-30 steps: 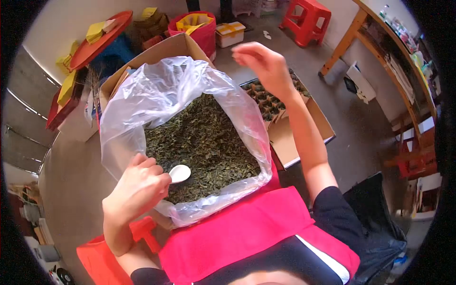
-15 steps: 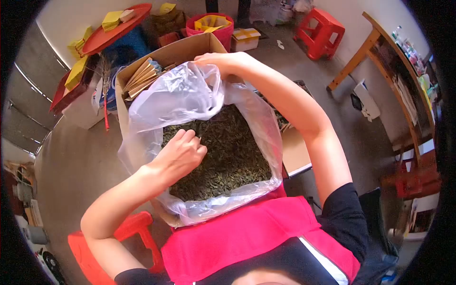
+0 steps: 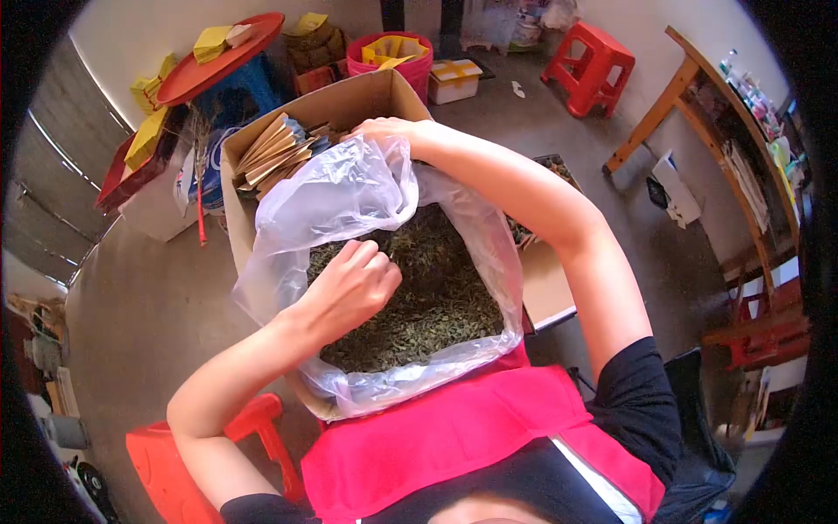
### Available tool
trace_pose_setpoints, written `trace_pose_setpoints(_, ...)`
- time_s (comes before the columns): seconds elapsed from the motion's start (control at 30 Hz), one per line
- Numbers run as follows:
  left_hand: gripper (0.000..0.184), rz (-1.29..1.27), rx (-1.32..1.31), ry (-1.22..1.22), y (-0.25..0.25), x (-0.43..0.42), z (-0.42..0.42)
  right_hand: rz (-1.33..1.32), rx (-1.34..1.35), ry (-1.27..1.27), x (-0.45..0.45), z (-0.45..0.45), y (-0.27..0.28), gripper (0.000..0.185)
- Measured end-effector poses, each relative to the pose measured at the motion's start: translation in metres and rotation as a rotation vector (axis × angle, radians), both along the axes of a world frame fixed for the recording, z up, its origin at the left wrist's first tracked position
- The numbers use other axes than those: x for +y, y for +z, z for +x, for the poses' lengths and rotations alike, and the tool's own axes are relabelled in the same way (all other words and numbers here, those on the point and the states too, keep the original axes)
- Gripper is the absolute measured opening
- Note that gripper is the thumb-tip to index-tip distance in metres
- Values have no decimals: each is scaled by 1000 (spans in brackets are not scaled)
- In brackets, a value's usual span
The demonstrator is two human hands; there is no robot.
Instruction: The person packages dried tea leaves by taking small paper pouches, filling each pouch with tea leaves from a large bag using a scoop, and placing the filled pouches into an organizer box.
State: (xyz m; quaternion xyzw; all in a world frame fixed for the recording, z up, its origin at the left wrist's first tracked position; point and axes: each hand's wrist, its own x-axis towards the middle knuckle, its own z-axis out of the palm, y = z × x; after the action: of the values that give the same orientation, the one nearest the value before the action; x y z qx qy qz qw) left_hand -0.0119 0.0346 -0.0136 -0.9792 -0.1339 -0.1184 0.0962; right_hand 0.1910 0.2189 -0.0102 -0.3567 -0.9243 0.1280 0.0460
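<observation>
A clear plastic bag [image 3: 327, 196] lines a cardboard box [image 3: 237, 205] in front of my body, with dark dried leaves [image 3: 436, 297] inside it. Above the leaves is my left hand [image 3: 362, 284], its fingers curled closed; whatever they hold is hidden beneath them, and the white spoon is out of sight. At the far side of the bag, my right hand [image 3: 380, 131] reaches over the folded plastic beside the box's inner wall. Its fingers are mostly hidden behind the plastic. Folded brown paper pieces [image 3: 275, 153] stand in the box's far left part.
A red stool [image 3: 589, 70] stands at the back, right of a pink bucket [image 3: 419, 74]. An open carton [image 3: 548, 284] lies under my right forearm. A wooden table [image 3: 646, 122] is at right, an orange-red plastic seat [image 3: 166, 463] at lower left.
My right hand has moved from the air at right to the bag's far edge, and the plastic is pulled back, uncovering the paper pieces. My left hand has moved forward and right; the spoon has dropped from view.
</observation>
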Motion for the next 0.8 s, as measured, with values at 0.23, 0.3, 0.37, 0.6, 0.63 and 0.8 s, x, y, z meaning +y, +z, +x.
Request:
trace_pose_setpoints(0.23,16,39,-91,-3,4,-11,-3,307,5,46,-3,-10,0,35)
trace_pose_setpoints(0.3,11,47,-90,-3,2,-12,-3,125,-100,-128,0,-8,-12,37)
trace_pose_setpoints(0.37,11,22,-62,6,0,-12,-4,27,-174,-212,-3,-8,-9,39)
trace_pose_setpoints(0.6,10,25,-86,8,0,-13,-4,269,-277,-197,4,-11,-7,30)
trace_pose_setpoints(0.63,10,23,-95,4,0,-13,-5,298,-274,-223,1,-11,-2,30)
trace_pose_setpoints(0.8,13,-18,-76,40,4,-18,-10,337,150,-362,-8,8,37,25)
